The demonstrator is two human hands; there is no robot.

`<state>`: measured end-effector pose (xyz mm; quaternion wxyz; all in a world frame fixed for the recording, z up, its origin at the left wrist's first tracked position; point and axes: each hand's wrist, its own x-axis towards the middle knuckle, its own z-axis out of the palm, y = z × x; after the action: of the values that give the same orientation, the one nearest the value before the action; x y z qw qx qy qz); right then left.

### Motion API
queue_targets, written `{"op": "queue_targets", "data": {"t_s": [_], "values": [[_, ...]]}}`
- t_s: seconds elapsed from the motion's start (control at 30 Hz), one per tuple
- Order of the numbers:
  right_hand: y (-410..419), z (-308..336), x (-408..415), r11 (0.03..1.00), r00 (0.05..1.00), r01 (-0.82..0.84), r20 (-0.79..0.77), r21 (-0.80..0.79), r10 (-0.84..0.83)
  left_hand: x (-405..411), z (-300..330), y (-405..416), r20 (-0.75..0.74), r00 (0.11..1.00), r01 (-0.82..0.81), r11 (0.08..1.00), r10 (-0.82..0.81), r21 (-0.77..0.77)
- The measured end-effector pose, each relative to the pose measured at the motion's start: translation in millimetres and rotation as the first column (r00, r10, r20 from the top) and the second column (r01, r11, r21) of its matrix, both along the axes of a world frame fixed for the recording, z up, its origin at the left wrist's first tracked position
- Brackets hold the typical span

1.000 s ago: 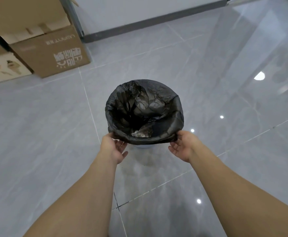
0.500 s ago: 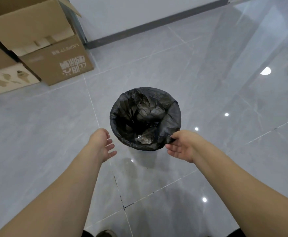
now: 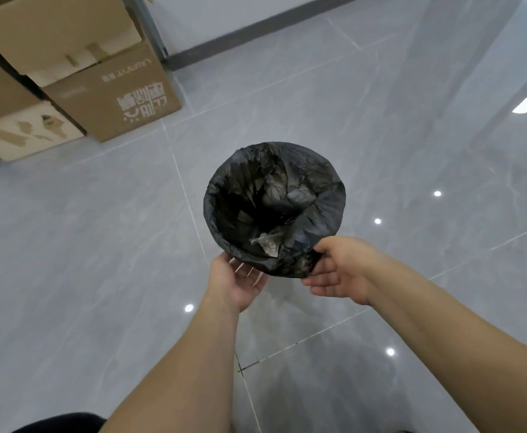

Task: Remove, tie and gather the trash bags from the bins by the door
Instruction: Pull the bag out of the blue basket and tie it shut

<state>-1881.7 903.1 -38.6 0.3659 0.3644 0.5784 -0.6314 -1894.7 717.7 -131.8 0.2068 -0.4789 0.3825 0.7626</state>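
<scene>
A black trash bag lines a round bin standing on the grey tile floor; its folded edge covers the rim and hides the bin. A crumpled clear wrapper lies inside the bag near its front. My left hand is at the near left rim, palm up, with its fingertips touching the underside of the folded edge. At the near right rim, my right hand pinches the bag's edge between thumb and fingers.
Stacked cardboard boxes stand at the far left against the wall. A dark baseboard runs along the white wall behind. Glossy floor tiles surround the bin on all sides.
My left hand, which had let go and hung apart from the bag half a second ago, has come back to the near left rim. The right hand has kept its hold.
</scene>
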Motion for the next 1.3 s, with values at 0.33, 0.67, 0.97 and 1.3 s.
{"op": "queue_targets", "data": {"t_s": [0.33,0.67,0.97,1.3], "values": [[7,2,-4,0.985,0.986,0.158,-0.033,-0.067,-0.161,-5,30,-17,0.109,0.989,0.123,0.964,-0.100,-0.237],[13,20,-27,0.891,0.840,0.444,-0.302,-0.097,-0.451,-63,105,-22,-0.252,0.918,0.068,0.748,-0.305,-0.660],[16,30,-59,0.856,0.671,0.484,-0.551,-0.182,-0.496,-90,132,6,-0.521,0.764,0.025,0.825,-0.380,-0.565],[20,28,-78,0.892,0.705,0.333,-0.548,-0.305,-0.450,-111,109,-22,-0.116,0.769,0.217,0.427,-0.629,-0.878]]}}
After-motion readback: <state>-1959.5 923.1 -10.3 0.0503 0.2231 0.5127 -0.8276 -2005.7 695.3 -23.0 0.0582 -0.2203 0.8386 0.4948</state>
